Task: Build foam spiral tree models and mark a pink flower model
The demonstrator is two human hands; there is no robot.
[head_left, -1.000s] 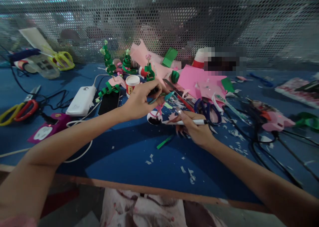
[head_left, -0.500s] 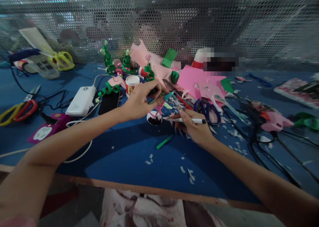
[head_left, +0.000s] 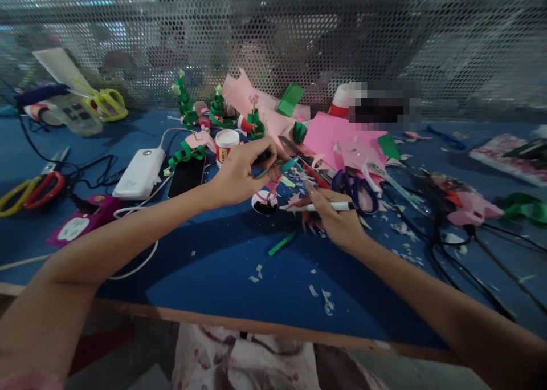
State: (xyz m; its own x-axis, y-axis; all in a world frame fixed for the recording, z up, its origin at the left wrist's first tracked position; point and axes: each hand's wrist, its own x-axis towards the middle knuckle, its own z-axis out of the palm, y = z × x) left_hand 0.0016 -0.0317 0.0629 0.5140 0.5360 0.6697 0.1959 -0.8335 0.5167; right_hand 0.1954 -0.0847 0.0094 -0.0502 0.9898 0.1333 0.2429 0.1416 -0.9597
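Note:
My left hand (head_left: 245, 170) is closed, its fingertips pinching a pink curled paper piece (head_left: 272, 189). A pointed teal object (head_left: 289, 165) also sticks out from these fingers; its kind is unclear. Below the pink paper is a small white disc (head_left: 257, 198) with a black patch across its lower part. My right hand (head_left: 335, 216) grips a white marker pen (head_left: 318, 206), which lies nearly level. The pen's tip points left at the disc's right edge; whether it touches is too small to tell.
Green paper spiral trees (head_left: 184, 102) stand behind, near a small white-lidded tub (head_left: 227, 145). Pink paper sheets (head_left: 329, 136) and blue-handled scissors (head_left: 365, 196) lie behind my right hand. A white power bank (head_left: 139, 173), a phone (head_left: 187, 177) and cables are left; black cables (head_left: 440, 247) run right.
The marker pen has tilted slightly, its tip end a little lower and its back end a little higher. My left hand and the pink paper piece are almost unmoved.

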